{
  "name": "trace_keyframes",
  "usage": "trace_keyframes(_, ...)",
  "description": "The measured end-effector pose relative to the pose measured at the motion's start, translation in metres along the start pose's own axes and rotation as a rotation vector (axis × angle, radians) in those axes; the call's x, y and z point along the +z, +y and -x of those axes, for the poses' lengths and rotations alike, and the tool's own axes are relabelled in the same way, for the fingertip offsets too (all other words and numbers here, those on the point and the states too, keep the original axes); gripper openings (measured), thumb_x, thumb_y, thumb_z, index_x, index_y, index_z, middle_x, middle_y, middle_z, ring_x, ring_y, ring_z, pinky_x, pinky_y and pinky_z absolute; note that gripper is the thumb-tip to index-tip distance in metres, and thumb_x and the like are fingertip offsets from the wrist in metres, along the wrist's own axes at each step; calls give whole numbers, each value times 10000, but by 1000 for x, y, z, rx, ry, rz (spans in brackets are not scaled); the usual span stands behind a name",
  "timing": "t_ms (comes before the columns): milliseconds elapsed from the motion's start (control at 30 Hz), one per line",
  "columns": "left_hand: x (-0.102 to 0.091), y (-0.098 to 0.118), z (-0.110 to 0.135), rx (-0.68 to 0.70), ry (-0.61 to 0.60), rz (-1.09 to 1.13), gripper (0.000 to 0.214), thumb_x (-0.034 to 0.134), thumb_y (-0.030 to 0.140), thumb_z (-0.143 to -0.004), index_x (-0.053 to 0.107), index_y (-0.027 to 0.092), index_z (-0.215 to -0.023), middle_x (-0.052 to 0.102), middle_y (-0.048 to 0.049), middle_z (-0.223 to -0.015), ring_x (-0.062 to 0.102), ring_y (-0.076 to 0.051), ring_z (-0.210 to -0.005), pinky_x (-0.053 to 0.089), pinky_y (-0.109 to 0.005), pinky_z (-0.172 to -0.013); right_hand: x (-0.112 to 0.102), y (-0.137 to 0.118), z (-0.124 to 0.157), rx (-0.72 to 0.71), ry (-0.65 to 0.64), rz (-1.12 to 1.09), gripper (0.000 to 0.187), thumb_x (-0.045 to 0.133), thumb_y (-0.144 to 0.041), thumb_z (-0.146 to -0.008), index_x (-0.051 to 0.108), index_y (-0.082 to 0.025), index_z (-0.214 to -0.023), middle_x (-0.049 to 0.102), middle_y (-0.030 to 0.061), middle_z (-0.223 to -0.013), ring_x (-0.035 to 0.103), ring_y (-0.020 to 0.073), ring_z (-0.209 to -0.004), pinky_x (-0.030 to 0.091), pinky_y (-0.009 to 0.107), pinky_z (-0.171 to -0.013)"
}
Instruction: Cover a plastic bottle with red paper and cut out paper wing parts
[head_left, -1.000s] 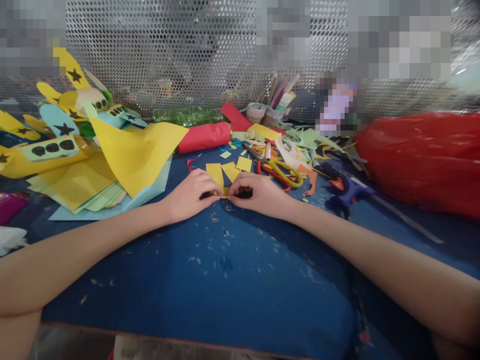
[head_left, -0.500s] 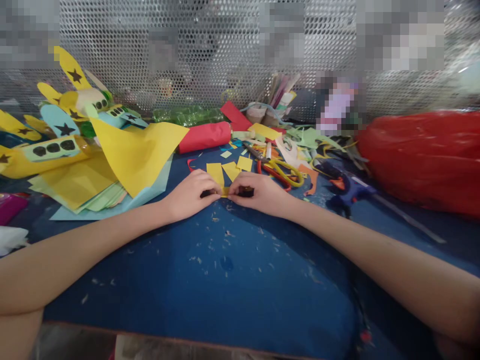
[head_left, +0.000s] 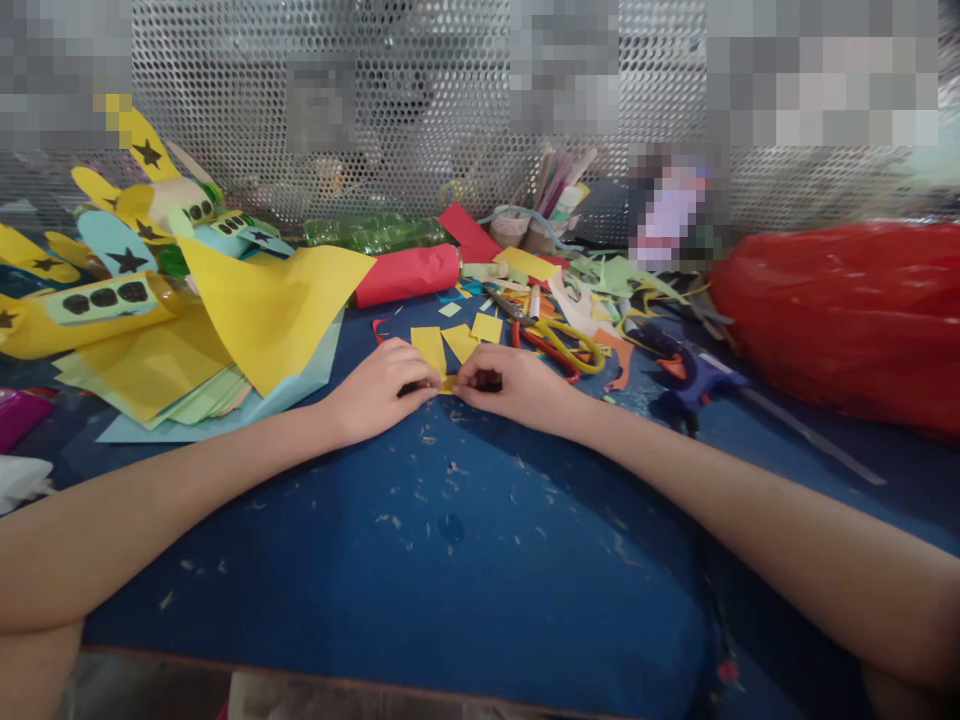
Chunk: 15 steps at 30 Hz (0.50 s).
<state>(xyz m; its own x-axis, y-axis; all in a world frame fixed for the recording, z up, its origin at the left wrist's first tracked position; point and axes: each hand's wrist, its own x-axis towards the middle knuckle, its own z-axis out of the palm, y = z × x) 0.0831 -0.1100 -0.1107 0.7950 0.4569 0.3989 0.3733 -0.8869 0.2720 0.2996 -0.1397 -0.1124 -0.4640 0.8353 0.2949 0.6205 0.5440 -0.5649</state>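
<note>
A small strip of yellow paper [head_left: 446, 385] is pinched at both ends between my hands, just above or on the blue table [head_left: 442, 600]. My left hand [head_left: 390, 388] closes thumb and fingertips on its left end. On the right end, the thumb and fingers of my right hand [head_left: 514, 385] are pressed together. Right behind my hands lie several cut yellow paper pieces [head_left: 428, 348]. Beyond my right hand rest scissors with yellow handles [head_left: 574, 345] and a tool with red handles [head_left: 551, 350].
At the left stand paper-covered bottle planes [head_left: 120, 310] beside stacked coloured sheets [head_left: 274, 310]. A red-wrapped bottle [head_left: 409, 275] and green bottles [head_left: 375, 232] lie at the back. Paper scraps [head_left: 600, 275], a blue glue gun [head_left: 697, 375] and a red plastic bag [head_left: 840, 320] are on the right.
My hands keep their pinch on the yellow paper strip in almost the same place. The whole view has shifted very slightly; nothing on the table has visibly moved.
</note>
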Motion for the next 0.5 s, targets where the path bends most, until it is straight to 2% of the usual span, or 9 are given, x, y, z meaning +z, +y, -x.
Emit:
trace_keyframes(200,2,-2,2,31,-5,-29,147,510,200,-925,656,186,-930,652,-32,-856,559,-180,-873,408,-338,-833,0,0,-1,9,-20,24,79,601,-230,-794,604,-175,-737,577,11,-716,516,101,-609,419,242,-580)
trace_keyframes(367,0,-1,1,-12,3,-15,109,573,214,-886,680,201,-874,646,-15,-812,558,-180,-857,400,-350,-861,0,1,-1,-1,-24,30,77,591,-232,-797,596,-180,-740,579,11,-713,515,104,-610,421,243,-578)
trace_keyframes(500,-1,0,0,-39,-15,0,109,580,210,-883,685,201,-857,657,-13,-813,564,-176,-847,401,-347,-852,-1,2,0,2,-30,-49,86,577,-252,-813,602,-177,-779,593,20,-737,527,109,-626,445,250,-594)
